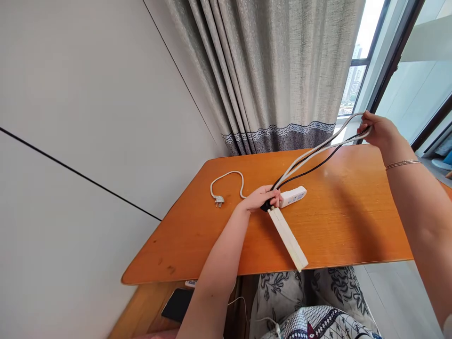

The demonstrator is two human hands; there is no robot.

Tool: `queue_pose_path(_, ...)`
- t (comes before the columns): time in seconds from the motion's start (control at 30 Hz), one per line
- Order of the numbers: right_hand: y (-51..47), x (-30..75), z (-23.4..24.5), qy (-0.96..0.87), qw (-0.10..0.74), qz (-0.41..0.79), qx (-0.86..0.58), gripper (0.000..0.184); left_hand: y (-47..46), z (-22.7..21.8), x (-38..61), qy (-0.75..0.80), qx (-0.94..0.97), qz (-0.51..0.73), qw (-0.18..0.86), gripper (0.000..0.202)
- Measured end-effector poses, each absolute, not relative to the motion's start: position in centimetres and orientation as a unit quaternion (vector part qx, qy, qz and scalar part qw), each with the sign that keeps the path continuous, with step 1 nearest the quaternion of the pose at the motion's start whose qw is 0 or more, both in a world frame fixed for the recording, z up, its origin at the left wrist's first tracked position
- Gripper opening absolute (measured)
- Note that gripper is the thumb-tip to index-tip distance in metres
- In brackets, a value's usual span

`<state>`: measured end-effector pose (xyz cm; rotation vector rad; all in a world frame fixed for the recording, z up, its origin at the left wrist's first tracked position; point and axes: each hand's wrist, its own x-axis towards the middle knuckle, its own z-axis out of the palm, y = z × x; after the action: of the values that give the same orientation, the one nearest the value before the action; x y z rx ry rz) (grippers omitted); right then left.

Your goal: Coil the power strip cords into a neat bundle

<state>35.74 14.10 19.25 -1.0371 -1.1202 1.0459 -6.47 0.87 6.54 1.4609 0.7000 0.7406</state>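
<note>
Patterned clothing fronts the table, left hand overlapping a socket strip.

Home interior, with patterned curtain and wooden table

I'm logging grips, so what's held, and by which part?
The left hand grips the black and white flexible cables near the long white plastic bar; the right hand holds their far end.

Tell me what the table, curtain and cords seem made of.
Table: probably varnished wood or veneer; grain and a glossy highlight. Curtain: matte fabric, by its visible weave and soft folds. Cords: likely smooth plastic or rubber outside, bending in even curves.
</note>
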Motion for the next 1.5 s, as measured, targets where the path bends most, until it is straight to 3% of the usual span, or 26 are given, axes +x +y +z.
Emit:
queue_pose_path(0.13,13.0,35.4,13.9,-0.512,0.568,0.463,-0.448,0.023,1.2,6.7,-7.0,0.315,0.546,0.457,0.627,0.058)
queue_pose_path(0.3,10.4,33.3,8.1,-0.551,0.507,0.438,-0.498,0.044,1.6,7.7,-6.9,0.342,0.435,0.566,0.612,0.053)
queue_pose_path(0.4,9.9,31.7,6.1,-0.562,0.521,0.372,-0.524,0.064,1.9,8.8,-6.6,0.336,0.392,0.604,0.608,0.049)
queue_pose_path(0.47,9.8,30.6,5.5,-0.578,0.527,0.328,-0.53,0.065,2.3,9.7,-6.4,0.341,0.384,0.614,0.599,0.046)
queue_pose_path(0.67,8.7,26.9,7.8,-0.669,0.446,0.174,-0.569,0.033,4.8,12.0,-4.9,0.369,0.396,0.645,0.54,0.042)
queue_pose_path(0.8,7.0,23.4,11.4,-0.697,0.327,0.008,-0.638,0.042,6.2,12.3,-4.0,0.385,0.387,0.671,0.501,0.045)
queue_pose_path(0.93,5.2,20.8,14.4,-0.71,0.239,-0.057,-0.659,0.053,6.6,12.0,-4.1,0.393,0.394,0.67,0.492,0.044)
queue_pose_path(1.1,3.2,19.1,15.9,-0.766,0.199,-0.052,-0.61,0.058,6.3,11.7,-4.4,0.41,0.429,0.651,0.474,0.04)
queue_pose_path(1.27,1.4,18.6,16.0,-0.793,0.227,0.003,-0.566,0.062,5.9,11.7,-4.1,0.405,0.448,0.655,0.454,0.04)
queue_pose_path(1.5,-0.4,17.9,15.8,-0.845,0.244,0.187,-0.437,0.023,5.1,11.7,-3.3,0.406,0.49,0.62,0.459,0.036)
